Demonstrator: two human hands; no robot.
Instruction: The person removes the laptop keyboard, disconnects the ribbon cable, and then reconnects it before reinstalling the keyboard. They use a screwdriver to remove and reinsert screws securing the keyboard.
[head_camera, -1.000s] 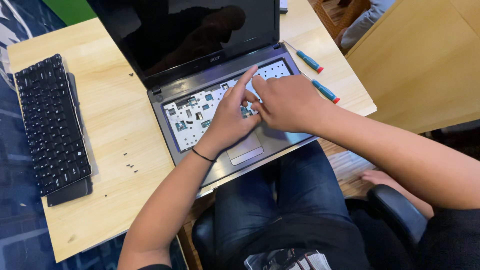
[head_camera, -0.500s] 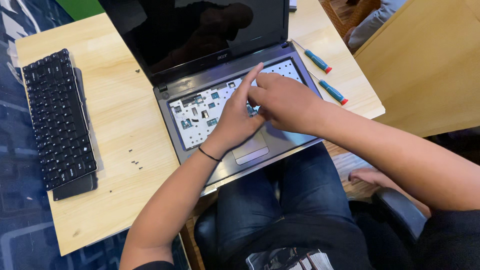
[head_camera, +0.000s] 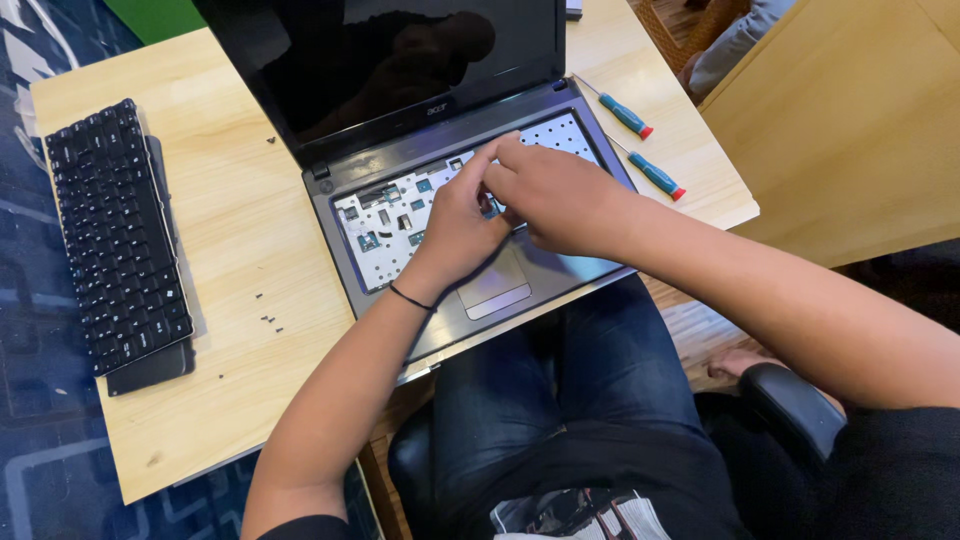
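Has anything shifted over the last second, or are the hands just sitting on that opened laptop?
Very little changed. Both hands, the left hand and the right hand, stay together over the grey laptop's exposed keyboard bay; the fingertips moved only slightly, and whether they grip anything is hidden. The detached black keyboard, the two blue-handled screwdrivers and the small dark screws on the wooden table lie as before.

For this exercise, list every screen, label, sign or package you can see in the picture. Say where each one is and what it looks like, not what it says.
Laptop screen: top centre, tilted back behind the opened keyboard bay; dark rectangle, switched off, showing dim reflections.
Small pale logo mark: on the black bezel below the screen.
No packages or signs show.
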